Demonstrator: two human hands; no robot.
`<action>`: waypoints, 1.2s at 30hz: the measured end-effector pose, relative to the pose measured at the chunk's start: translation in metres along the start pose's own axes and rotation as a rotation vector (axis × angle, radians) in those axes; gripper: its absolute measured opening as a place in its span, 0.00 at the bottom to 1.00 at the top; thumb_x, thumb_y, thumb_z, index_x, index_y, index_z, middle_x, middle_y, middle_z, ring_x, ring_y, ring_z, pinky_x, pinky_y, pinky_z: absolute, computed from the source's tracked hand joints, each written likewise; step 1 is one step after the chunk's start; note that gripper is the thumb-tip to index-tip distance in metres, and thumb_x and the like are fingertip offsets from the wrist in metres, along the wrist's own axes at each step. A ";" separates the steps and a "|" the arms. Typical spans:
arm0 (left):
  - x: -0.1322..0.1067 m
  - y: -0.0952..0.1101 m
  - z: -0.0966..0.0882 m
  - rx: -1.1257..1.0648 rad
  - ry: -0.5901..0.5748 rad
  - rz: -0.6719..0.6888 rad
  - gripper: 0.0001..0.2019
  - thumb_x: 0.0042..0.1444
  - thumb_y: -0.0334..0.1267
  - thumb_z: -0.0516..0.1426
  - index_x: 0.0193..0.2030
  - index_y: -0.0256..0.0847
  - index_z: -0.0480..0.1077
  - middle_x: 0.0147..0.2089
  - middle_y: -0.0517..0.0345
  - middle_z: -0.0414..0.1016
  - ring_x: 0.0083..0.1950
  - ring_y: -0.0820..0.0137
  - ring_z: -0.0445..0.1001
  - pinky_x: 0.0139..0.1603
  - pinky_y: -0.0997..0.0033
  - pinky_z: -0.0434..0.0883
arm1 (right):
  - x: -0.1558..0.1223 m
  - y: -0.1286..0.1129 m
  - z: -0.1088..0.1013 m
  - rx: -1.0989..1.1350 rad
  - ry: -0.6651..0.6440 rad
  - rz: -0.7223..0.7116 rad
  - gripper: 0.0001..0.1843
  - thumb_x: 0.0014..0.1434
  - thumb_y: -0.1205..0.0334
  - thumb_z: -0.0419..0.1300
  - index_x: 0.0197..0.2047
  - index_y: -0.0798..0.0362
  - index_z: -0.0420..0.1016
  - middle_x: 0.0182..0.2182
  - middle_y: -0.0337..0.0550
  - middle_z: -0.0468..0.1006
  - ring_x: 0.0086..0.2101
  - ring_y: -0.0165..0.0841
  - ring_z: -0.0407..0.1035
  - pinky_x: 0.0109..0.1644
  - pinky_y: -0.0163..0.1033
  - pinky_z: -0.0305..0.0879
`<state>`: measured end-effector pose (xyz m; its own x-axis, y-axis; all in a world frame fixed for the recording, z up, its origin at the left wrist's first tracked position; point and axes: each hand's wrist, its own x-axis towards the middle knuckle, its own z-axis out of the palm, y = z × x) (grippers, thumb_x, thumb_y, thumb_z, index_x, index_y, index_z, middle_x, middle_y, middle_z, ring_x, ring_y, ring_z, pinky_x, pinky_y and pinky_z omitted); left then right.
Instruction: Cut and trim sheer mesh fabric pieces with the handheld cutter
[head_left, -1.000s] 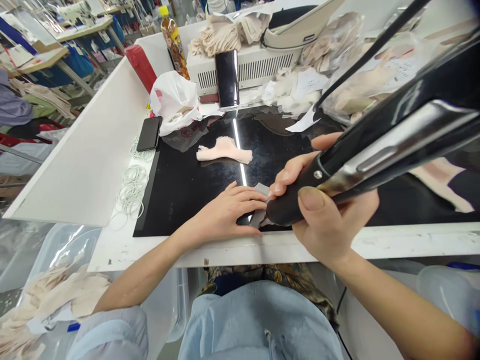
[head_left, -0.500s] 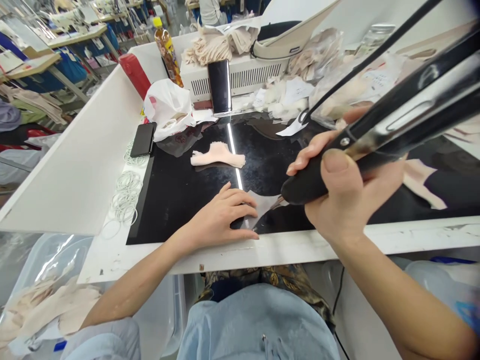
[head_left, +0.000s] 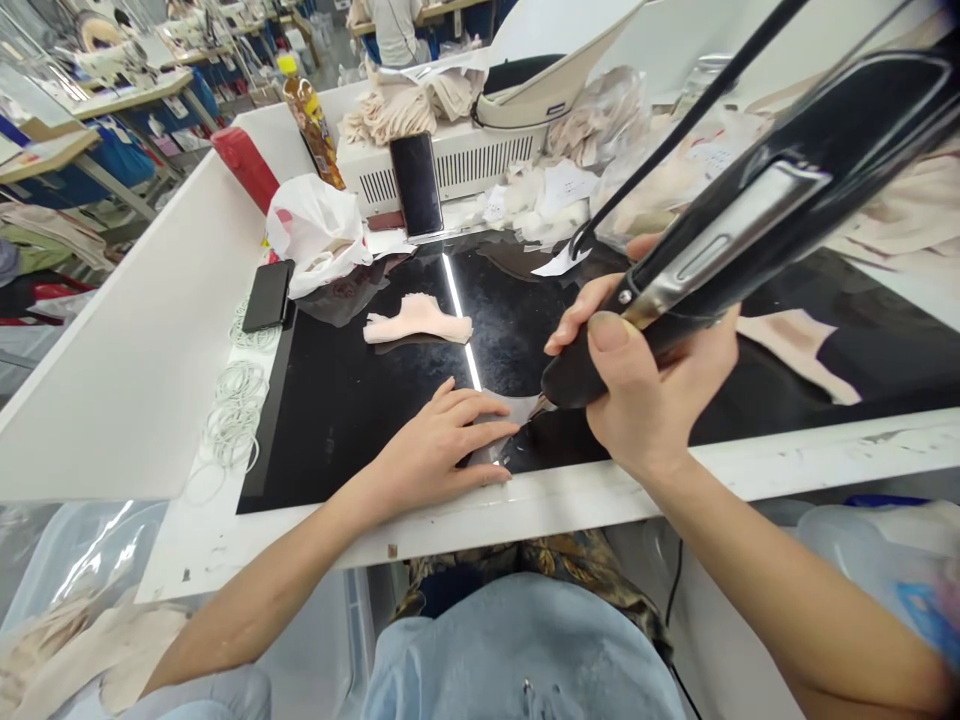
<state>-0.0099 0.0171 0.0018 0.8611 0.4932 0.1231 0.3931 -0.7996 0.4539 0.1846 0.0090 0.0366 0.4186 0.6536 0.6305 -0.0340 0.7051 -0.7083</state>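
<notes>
Resting on a grey sheet [head_left: 516,404] near the front edge of the black mat [head_left: 315,440], the left hand [head_left: 435,440] lies palm down, fingers parted and gripping nothing that I can see. It covers much of the sheet, so the full outline is lost to me. The right hand [head_left: 645,390] is wrapped firmly around a black tool [head_left: 757,225], thumb on top; some fingers disappear behind it, and its far end runs out of sight at the upper right. The thin metal tip [head_left: 538,407] points at the sheet's right side, too small for me to say whether the two touch. A pink piece [head_left: 418,320] lies beyond the left hand; a second piece [head_left: 799,345] lies toward the mat's right edge. By the left edge, a phone [head_left: 268,296] hides part of the pale rings [head_left: 234,425]. Writing on the slips [head_left: 566,185] past the back edge is unreadable.
</notes>
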 end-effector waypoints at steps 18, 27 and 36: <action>-0.002 -0.003 0.001 0.030 -0.029 -0.006 0.21 0.66 0.49 0.59 0.63 0.49 0.69 0.65 0.52 0.70 0.68 0.60 0.66 0.76 0.41 0.47 | 0.006 0.008 -0.010 -0.039 0.040 -0.089 0.16 0.56 0.62 0.68 0.46 0.39 0.71 0.30 0.33 0.76 0.23 0.30 0.69 0.26 0.41 0.70; -0.002 -0.004 0.002 0.019 -0.025 -0.009 0.20 0.66 0.48 0.59 0.63 0.49 0.69 0.65 0.52 0.70 0.68 0.60 0.66 0.75 0.40 0.47 | 0.016 0.009 -0.024 -0.114 0.101 -0.086 0.16 0.55 0.57 0.70 0.46 0.35 0.73 0.31 0.32 0.75 0.24 0.31 0.69 0.28 0.43 0.72; -0.002 -0.002 0.000 0.016 -0.044 -0.023 0.20 0.66 0.47 0.59 0.63 0.50 0.68 0.66 0.54 0.69 0.69 0.61 0.65 0.76 0.41 0.45 | 0.012 0.009 -0.024 -0.208 0.068 -0.061 0.13 0.60 0.56 0.66 0.46 0.39 0.68 0.33 0.34 0.73 0.26 0.31 0.70 0.31 0.44 0.72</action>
<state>-0.0123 0.0179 0.0004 0.8650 0.4964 0.0738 0.4178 -0.7938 0.4419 0.2112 0.0161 0.0300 0.4749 0.5863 0.6564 0.1785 0.6661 -0.7242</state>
